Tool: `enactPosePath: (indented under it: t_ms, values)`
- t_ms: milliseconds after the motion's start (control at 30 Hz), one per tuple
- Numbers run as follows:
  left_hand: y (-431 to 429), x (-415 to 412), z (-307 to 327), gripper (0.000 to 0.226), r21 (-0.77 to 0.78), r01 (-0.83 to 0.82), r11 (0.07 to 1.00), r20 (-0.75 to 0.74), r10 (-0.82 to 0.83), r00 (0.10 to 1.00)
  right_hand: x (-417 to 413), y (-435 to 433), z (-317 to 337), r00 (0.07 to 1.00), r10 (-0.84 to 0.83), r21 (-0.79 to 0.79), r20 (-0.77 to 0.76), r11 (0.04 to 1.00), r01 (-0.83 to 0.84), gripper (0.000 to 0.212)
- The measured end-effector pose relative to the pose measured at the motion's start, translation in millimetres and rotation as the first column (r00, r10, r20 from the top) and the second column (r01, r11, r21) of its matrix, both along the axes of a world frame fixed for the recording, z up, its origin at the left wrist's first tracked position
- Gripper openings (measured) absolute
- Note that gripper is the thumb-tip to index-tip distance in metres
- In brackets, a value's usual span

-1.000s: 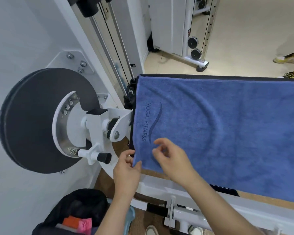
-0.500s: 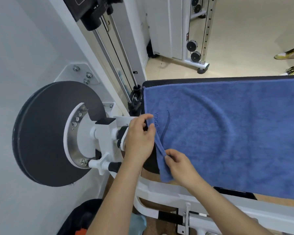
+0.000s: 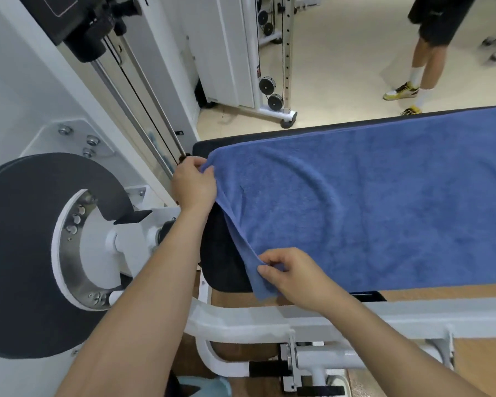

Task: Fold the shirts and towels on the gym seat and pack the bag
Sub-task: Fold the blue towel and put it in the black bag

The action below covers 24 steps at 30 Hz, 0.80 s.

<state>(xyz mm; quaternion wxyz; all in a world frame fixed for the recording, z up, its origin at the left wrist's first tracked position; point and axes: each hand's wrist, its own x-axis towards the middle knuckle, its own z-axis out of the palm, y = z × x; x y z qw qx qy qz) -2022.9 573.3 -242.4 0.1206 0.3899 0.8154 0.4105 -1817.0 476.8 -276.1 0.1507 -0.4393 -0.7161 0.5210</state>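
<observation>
Blue towel point(image 3: 384, 202): lay spread on black gym seat point(image 3: 221, 259) | left hand point(image 3: 194, 187): pinched far corner | right hand point(image 3: 294, 275): pinched near corner, edge lifted.

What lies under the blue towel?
A black seat pad shows under the blue towel where the left hand and right hand lift its end. The rest beneath is covered.
</observation>
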Motion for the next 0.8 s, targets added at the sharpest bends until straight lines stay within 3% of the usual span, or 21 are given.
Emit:
enactPosePath:
  t_ms: [67,167,267,333,400,500,633,700,800]
  values:
    - [-2.0,4.1,2.8,0.007,0.009,0.030,0.999,-0.004,-0.030,1.000,8.1,-5.0,2.3,0.995,-0.079,-0.072,-0.061,0.995,0.075,0.027]
    - [-6.5,7.8,7.9,0.008,0.101,-0.006,0.995,0.191,-0.014,0.982,25.0,-13.0,7.1,0.967,-0.237,-0.090,-0.097,0.969,0.228,0.014]
    - [-8.7,22.8,21.1,0.033,0.260,0.014,0.965,0.558,-0.162,0.814,48.0,-23.9,10.4,0.918,-0.389,-0.063,-0.076,0.921,0.385,0.012]
    - [-9.0,38.4,34.5,0.047,0.334,0.099,0.937,0.648,-0.304,0.699,64.9,-29.7,14.0,0.891,-0.447,-0.032,-0.075,0.894,0.446,0.016]
    - [-7.5,58.0,48.5,0.045,0.376,0.200,0.905,0.600,-0.402,0.691,83.5,-33.6,20.0,0.865,-0.495,-0.056,-0.084,0.869,0.492,0.017]
    - [-3.8,93.0,68.4,0.027,0.407,0.339,0.848,0.459,-0.511,0.727,115.6,-34.6,28.5,0.842,-0.523,-0.104,-0.134,0.852,0.512,0.019]
    - [10.1,152.2,89.4,0.044,0.350,0.595,0.724,0.213,-0.680,0.702,166.1,-22.5,28.6,0.836,-0.526,-0.066,-0.159,0.850,0.522,0.013]
    - [19.6,188.7,93.1,0.044,0.300,0.639,0.708,0.109,-0.691,0.715,193.6,-11.9,27.0,0.819,-0.535,-0.104,-0.205,0.844,0.526,0.020]
    - [36.7,241.2,86.1,0.022,0.265,0.645,0.717,0.034,-0.675,0.737,233.0,1.3,25.2,0.785,-0.577,-0.164,-0.225,0.816,0.554,0.024]
